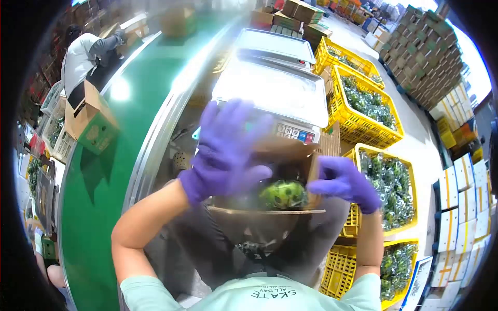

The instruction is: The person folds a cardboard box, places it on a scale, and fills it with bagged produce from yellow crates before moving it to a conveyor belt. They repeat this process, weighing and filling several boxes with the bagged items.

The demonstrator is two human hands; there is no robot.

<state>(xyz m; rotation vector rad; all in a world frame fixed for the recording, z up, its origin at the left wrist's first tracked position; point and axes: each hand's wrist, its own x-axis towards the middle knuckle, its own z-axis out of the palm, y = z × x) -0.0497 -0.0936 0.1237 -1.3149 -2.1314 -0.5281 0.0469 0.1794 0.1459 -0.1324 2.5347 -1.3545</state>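
My left hand (228, 150), in a purple glove and blurred by motion, is raised over the left side of an open cardboard box (312, 173), its fingers spread. At the box's right edge is my right hand (345, 181), also gloved in purple, with its fingers bent toward the box wall; whether they grip it is unclear. Inside the box lies a green, dark-spotted item (282, 195) in clear wrapping. Just beyond the box stands a scale (270, 88) with a keypad (294, 132). My left hand hides part of the box.
A green conveyor (119, 150) runs along the left, with a carton (91, 119) on its edge and a person (85, 59) beyond. Yellow crates (363, 132) of wrapped green produce line the right. Stacked boxes (423, 54) stand farther right.
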